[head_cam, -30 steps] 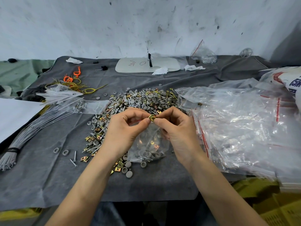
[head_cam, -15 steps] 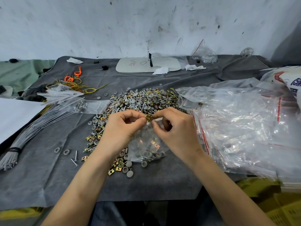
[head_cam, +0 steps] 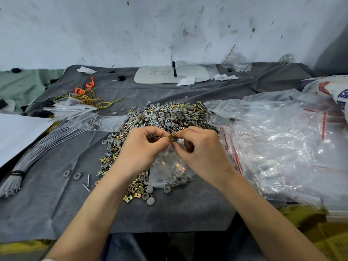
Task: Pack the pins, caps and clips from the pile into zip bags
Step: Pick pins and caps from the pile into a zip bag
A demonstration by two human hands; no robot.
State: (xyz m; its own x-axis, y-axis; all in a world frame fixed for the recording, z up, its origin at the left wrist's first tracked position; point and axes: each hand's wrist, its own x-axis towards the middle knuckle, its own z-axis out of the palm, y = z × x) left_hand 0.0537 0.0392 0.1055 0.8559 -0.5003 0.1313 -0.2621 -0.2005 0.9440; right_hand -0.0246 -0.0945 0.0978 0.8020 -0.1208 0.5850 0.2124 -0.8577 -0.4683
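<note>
A brass clip [head_cam: 172, 138] sits at the mouth of a zip bag [head_cam: 170, 166], pinched by the right grip [head_cam: 203, 153]. The left grip [head_cam: 139, 147] pinches the bag's rim. The pile [head_cam: 165, 115] lies just behind on the grey-clothed worktop [head_cam: 56, 194].

My right hand [head_cam: 203, 153] pinches a small brass clip [head_cam: 171, 138] at the mouth of the clear zip bag [head_cam: 170, 172] that my left hand [head_cam: 139, 147] holds, with grey caps lying in its bottom. The pile [head_cam: 165, 117] of caps, pins and clips spreads from the bag's 12 round to its 7 o'clock.
</note>
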